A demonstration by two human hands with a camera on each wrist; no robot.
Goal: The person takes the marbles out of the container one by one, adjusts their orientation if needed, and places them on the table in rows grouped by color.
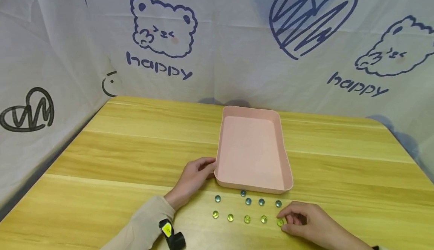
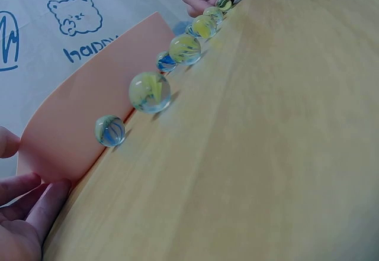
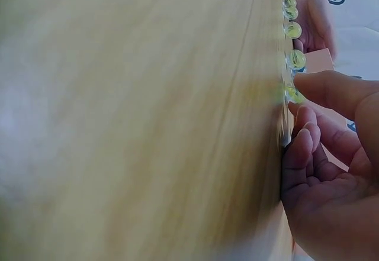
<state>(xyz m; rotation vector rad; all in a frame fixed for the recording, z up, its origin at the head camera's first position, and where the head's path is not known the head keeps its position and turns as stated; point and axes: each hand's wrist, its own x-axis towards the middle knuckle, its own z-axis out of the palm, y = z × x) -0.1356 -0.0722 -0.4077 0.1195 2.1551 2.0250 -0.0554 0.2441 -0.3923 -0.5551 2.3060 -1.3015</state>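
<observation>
A pink rectangular tray (image 1: 252,150) lies on the wooden table. My left hand (image 1: 192,178) rests at its near left corner, fingertips touching the outer wall; none of its fingers shows inside the tray. Below the tray, my right hand (image 1: 306,220) pinches a yellow-green glass marble (image 1: 280,222) between thumb and index finger, down at the tabletop. That marble ends a row of several yellow-green marbles (image 1: 247,219). Between this row and the tray lie several blue marbles (image 1: 262,202) in a less even line. In the left wrist view, a blue-swirled marble (image 2: 110,131) sits closest to the left fingers (image 2: 50,205).
The wooden table (image 1: 142,148) extends to both sides of the tray. White cloth (image 1: 217,42) with drawn bears, hearts and lettering hangs behind it and on the left. A black strap device with a yellow label (image 1: 167,229) sits at the left sleeve.
</observation>
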